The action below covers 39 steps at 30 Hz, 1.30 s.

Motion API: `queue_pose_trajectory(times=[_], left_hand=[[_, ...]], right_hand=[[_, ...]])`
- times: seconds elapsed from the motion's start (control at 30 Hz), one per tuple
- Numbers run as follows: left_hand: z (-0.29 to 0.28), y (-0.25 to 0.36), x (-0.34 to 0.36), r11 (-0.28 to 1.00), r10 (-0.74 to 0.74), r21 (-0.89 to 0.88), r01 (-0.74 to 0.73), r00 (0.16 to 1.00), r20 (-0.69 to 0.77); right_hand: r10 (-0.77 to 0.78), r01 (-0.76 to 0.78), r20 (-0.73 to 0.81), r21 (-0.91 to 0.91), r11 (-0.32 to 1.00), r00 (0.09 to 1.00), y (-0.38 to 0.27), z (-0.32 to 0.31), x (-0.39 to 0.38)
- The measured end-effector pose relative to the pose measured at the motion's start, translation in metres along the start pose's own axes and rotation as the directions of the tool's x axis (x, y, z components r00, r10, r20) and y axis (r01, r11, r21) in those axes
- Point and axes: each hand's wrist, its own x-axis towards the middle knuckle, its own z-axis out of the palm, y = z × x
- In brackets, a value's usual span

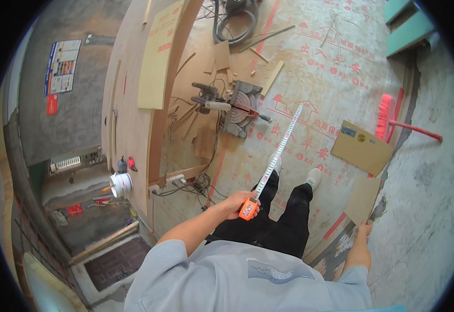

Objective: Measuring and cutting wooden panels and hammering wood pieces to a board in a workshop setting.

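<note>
In my left hand point(234, 204) is an orange tape measure point(248, 209), fingers wrapped round its case. Its white blade point(281, 148) is drawn out and reaches away over the covered floor, past my shoes. My right hand point(364, 229), off to the right, is closed at the lower corner of a tan board point(360, 199). Its fingers are small and partly hidden there. A second tan board point(362, 147), with a label and marks on it, leans or lies just beyond the first.
A mitre saw point(241, 109) stands ahead among wood offcuts. Tangled cables and a power strip point(175, 180) lie left of my legs. A long wooden workbench point(130, 104) runs along the left, with a white bucket point(121, 185) beside it. A red broom point(388, 118) rests at the right.
</note>
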Motion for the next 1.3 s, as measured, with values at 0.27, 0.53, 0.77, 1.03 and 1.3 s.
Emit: queue_pose_trajectory(times=[0.27,0.53,0.77,1.03,1.3], left_hand=[[-0.019,-0.014,-0.014,0.997,0.081,-0.013,-0.082,0.996,-0.027],[-0.023,-0.020,-0.046,0.970,0.232,-0.108,-0.219,0.964,0.133],[-0.063,-0.019,-0.070,0.862,0.494,-0.236,-0.449,0.847,0.194],[-0.197,0.015,-0.082,0.686,0.691,-0.447,-0.574,0.706,0.155],[-0.366,-0.001,-0.121,0.374,0.794,-0.586,-0.719,0.575,-0.199]], right_hand=[[0.516,-0.545,-0.362,0.027,0.838,0.776,-0.063,-0.031,-0.024],[-0.036,0.019,0.195,0.090,0.996,0.980,-0.146,-0.049,-0.080],[-0.113,-0.081,0.593,0.291,0.953,0.797,-0.346,-0.051,-0.199],[-0.639,0.359,0.658,0.530,0.769,0.398,-0.668,0.055,-0.489],[-0.910,0.898,0.317,0.424,-0.117,-0.269,-0.916,0.206,-0.801]])
